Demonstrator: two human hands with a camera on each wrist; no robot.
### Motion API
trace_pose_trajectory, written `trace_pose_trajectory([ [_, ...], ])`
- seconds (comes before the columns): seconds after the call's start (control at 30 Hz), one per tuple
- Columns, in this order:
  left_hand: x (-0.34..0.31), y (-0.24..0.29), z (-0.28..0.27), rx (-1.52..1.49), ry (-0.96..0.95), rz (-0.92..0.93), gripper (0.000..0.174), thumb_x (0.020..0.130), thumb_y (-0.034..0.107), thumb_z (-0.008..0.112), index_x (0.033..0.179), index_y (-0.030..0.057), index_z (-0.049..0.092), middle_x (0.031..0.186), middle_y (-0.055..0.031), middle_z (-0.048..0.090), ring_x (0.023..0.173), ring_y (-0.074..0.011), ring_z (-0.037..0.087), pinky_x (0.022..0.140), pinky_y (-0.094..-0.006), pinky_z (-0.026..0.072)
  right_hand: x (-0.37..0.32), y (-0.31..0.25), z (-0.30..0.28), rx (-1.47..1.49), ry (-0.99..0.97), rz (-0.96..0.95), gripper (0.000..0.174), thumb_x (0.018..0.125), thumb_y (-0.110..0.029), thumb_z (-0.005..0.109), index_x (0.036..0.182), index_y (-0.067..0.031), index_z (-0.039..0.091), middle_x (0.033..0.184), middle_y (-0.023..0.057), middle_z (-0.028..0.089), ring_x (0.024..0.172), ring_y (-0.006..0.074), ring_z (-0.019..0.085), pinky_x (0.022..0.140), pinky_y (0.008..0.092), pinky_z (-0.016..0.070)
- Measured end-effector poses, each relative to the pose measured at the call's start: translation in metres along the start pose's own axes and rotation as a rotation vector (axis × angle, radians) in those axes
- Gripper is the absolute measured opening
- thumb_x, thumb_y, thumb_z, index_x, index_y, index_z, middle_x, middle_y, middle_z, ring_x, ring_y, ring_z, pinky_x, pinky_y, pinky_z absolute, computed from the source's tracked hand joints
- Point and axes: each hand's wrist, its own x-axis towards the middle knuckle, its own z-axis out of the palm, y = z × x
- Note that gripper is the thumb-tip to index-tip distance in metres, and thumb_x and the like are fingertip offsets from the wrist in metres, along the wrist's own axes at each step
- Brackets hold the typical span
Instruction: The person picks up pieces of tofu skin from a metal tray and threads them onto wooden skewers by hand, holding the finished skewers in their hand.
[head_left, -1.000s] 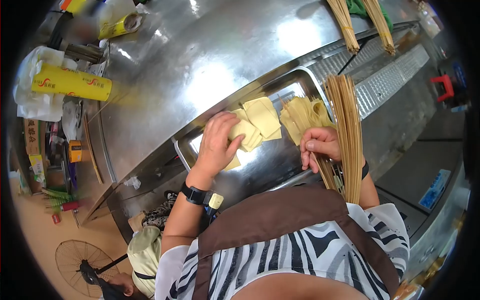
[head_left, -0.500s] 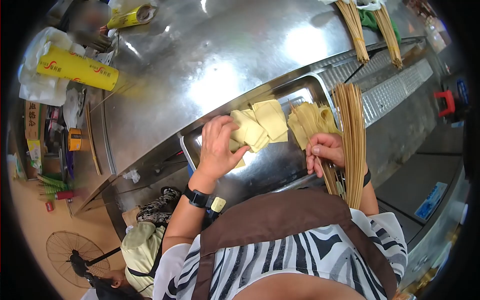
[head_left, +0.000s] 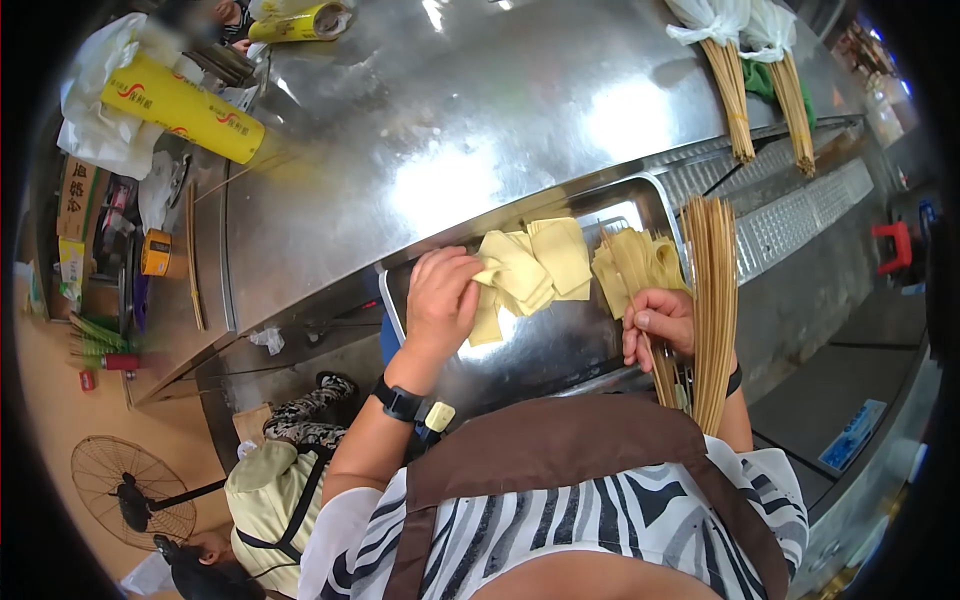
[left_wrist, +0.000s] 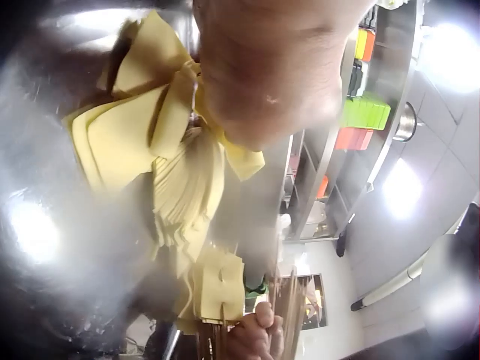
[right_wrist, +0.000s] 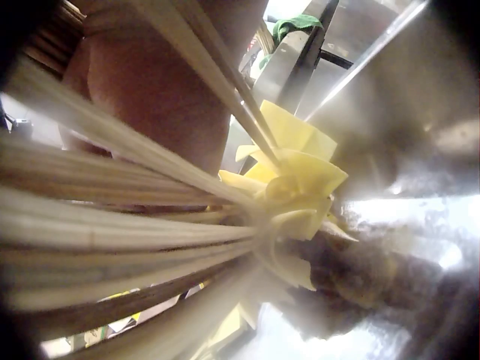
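Note:
Square yellow sheets (head_left: 517, 262) lie in a loose overlapping pile in a metal tray (head_left: 570, 365). At the pile's left edge, the left hand (head_left: 440, 300) pinches a folded sheet between thumb and fingers; the left wrist view shows that hand (left_wrist: 274, 67) close over the sheets (left_wrist: 124, 135). The right hand (head_left: 662, 325) grips thin wooden sticks beside a thick upright bundle of sticks (head_left: 711, 310). Just above the right hand sit gathered yellow sheets on sticks (head_left: 640, 262), seen also in the right wrist view as folded sheets (right_wrist: 300, 169) at the stick ends.
A steel table (head_left: 400, 130) stretches beyond the tray. Two tied stick bundles (head_left: 730, 105) hang over its far right edge. Yellow film rolls (head_left: 185, 108) lie at the left. Another person (head_left: 270, 500) is at lower left near a fan (head_left: 130, 490); a red stool (head_left: 892, 247) stands right.
The left hand's fingers have closed on a sheet at the pile's edge and its corner is now folded up. The right hand keeps its grip on the sticks. The whole head view has shifted slightly.

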Motion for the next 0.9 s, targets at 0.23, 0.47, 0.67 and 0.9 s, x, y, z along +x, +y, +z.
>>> trace_pose_trajectory([
  [0.23, -0.007, 0.011, -0.005, -1.004, 0.029, -0.862, 0.031, 0.099, 0.022, 0.050, 0.110, -0.0032, 0.063, 0.097, -0.0020, 0.065, 0.088, -0.0067, 0.057, 0.078, -0.0236, 0.0467, 0.000, 0.003, 0.000, 0.015, -0.004, -0.023, 0.015, 0.097, -0.010, 0.046, 0.094, 0.0017, 0.054, 0.077, 0.0114, 0.063, 0.056, 0.0148, 0.061, 0.064, 0.0290, 0.0549],
  [0.47, 0.019, 0.034, -0.008, -0.686, -0.245, -0.666, 0.033, 0.099, 0.023, 0.049, 0.114, -0.0029, 0.061, 0.094, -0.0021, 0.066, 0.084, -0.0055, 0.058, 0.075, -0.0208, 0.0461, -0.001, 0.003, 0.000, -0.020, 0.010, -0.006, 0.014, 0.096, -0.010, 0.046, 0.095, 0.0010, 0.054, 0.078, 0.0129, 0.064, 0.054, 0.0172, 0.062, 0.062, 0.0302, 0.0548],
  [0.67, 0.049, 0.042, -0.018, -1.326, -0.048, -1.063, 0.031, 0.100, 0.021, 0.043, 0.111, -0.0027, 0.059, 0.100, -0.0147, 0.067, 0.086, -0.0202, 0.067, 0.073, -0.0308, 0.0545, -0.002, 0.002, 0.001, -0.051, -0.022, -0.022, 0.018, 0.096, -0.012, 0.048, 0.092, 0.0027, 0.057, 0.078, 0.0128, 0.064, 0.057, 0.0154, 0.062, 0.059, 0.0268, 0.0526],
  [0.9, 0.054, 0.050, 0.036, -1.372, -0.127, -1.003, 0.020, 0.092, 0.007, 0.056, 0.111, -0.0003, 0.058, 0.099, -0.0112, 0.068, 0.086, -0.0167, 0.067, 0.073, -0.0280, 0.0538, -0.006, -0.003, 0.003, -0.121, -0.054, 0.011, 0.023, 0.097, -0.015, 0.050, 0.090, 0.0046, 0.061, 0.077, 0.0111, 0.066, 0.059, 0.0130, 0.062, 0.059, 0.0232, 0.0503],
])
